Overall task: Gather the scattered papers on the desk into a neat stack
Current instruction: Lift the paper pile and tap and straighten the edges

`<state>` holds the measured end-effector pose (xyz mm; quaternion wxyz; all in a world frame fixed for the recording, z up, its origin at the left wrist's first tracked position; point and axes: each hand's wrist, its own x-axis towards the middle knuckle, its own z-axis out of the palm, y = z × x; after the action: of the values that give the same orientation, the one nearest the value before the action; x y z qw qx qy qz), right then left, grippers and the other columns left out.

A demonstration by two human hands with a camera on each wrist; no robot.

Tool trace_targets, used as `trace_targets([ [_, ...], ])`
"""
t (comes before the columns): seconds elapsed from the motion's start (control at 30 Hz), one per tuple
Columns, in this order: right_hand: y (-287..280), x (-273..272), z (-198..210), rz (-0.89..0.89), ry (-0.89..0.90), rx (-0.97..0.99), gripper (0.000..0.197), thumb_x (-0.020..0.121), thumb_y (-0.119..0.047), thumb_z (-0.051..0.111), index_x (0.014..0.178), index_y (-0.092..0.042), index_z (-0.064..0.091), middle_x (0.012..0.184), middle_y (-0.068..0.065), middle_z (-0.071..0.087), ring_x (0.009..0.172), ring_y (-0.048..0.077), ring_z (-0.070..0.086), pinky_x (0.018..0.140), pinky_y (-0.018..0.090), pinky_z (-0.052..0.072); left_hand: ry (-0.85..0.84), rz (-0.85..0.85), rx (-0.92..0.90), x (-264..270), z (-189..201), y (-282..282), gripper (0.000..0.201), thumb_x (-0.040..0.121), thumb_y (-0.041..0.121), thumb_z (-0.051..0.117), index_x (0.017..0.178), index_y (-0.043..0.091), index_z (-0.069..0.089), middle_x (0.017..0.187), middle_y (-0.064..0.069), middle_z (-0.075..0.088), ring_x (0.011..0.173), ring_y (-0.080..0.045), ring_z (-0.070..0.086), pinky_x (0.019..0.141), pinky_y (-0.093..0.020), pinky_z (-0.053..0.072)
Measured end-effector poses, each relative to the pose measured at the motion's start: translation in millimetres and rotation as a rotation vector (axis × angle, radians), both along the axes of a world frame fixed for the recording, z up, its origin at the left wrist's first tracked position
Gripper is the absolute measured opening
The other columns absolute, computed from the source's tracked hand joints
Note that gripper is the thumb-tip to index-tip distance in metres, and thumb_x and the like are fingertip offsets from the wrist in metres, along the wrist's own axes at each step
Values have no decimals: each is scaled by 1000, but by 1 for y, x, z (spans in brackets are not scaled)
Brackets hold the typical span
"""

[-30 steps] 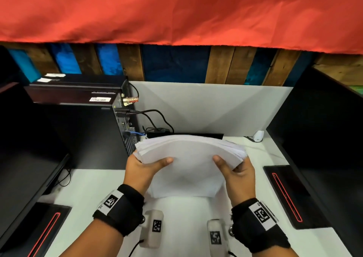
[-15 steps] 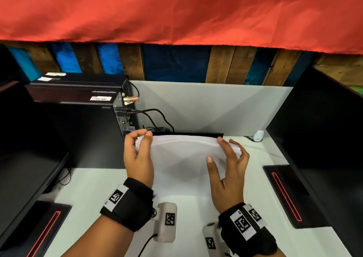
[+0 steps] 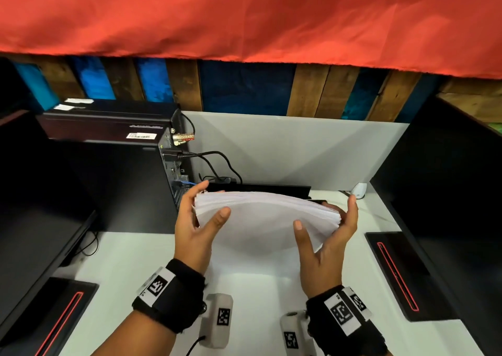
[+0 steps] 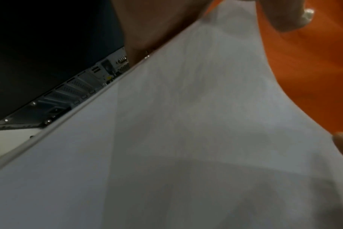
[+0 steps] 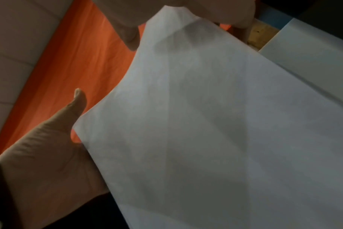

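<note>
A thick stack of white papers (image 3: 263,219) stands on its lower edge on the white desk (image 3: 135,260), bowed toward me, its top edges nearly level. My left hand (image 3: 210,200) flanks the stack's left side, fingers straight up along the edge and thumb resting on the front sheet. My right hand (image 3: 324,211) cups the right side, fingers spread behind the edge and thumb stretched across the front. In the left wrist view the paper (image 4: 186,139) fills the frame below my fingers (image 4: 284,14). The right wrist view shows the paper (image 5: 206,124) beside my straight thumb (image 5: 76,105).
A black computer tower (image 3: 114,171) with cables (image 3: 217,162) stands just left of the stack. A black bar (image 3: 271,188) lies behind it against the white partition (image 3: 285,151). Dark monitors (image 3: 448,206) flank both sides, with red-striped bases (image 3: 399,274) on the desk.
One second ago both hands gripped the fanned stack with thumbs on its front. They let go, and now lie straight along its sides; the sheets' edges sit more even.
</note>
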<state>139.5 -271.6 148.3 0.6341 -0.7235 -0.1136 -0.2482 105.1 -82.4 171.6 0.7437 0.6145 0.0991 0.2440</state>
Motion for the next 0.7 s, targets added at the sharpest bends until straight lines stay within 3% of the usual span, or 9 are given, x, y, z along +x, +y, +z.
trace_targets([
  [0.07,1,0,3,-10,-43,1,83,79,-41,62,143,-43,10,133,-17,38,127,5,40,106,17,34,-5,-7,13,0,4,-1,83,52,63,80,123,32,52,116,-6,67,109,-26,63,98,-50,48],
  [0.13,2,0,4,-16,-93,-61,82,78,-40,62,142,-48,11,130,6,39,123,11,42,102,10,32,-4,-9,37,1,7,-5,81,54,63,79,124,33,52,117,-6,65,110,-26,62,98,-51,48],
  [0.2,3,1,4,-44,-115,-77,80,79,-40,62,141,-50,13,130,16,38,124,12,41,101,6,27,-13,45,38,4,7,-5,74,59,59,77,125,34,53,122,-2,59,116,-26,57,101,-53,45],
  [0.3,5,1,5,-66,-139,-83,78,80,-40,61,141,-53,15,134,15,32,128,12,37,102,4,25,-15,62,42,9,7,-6,68,65,60,73,125,35,53,128,-2,57,123,-28,52,105,-54,40],
  [0.43,4,4,1,-109,-224,-137,76,81,-31,63,142,-49,21,131,8,28,127,5,34,105,11,28,-36,124,31,11,13,-11,61,70,54,65,121,22,56,111,17,62,109,-6,58,95,-31,46],
  [0.57,4,3,4,-134,-242,-184,57,85,-20,61,136,-37,41,131,17,31,127,8,35,104,8,27,14,183,-45,15,18,-14,42,78,47,69,109,19,62,110,-7,68,107,-19,63,102,-45,46],
  [0.63,5,1,4,-135,-228,-241,47,86,-19,60,131,-30,49,134,16,30,131,9,34,104,6,28,30,196,-83,18,17,-13,31,82,35,68,106,16,63,105,-15,69,102,-23,66,102,-48,46],
  [0.7,4,1,5,-130,-155,-240,39,88,-25,57,126,-34,55,137,11,29,129,20,38,102,4,28,30,189,-117,19,17,-10,25,83,28,62,105,16,62,103,-19,69,100,-21,66,104,-47,43],
])
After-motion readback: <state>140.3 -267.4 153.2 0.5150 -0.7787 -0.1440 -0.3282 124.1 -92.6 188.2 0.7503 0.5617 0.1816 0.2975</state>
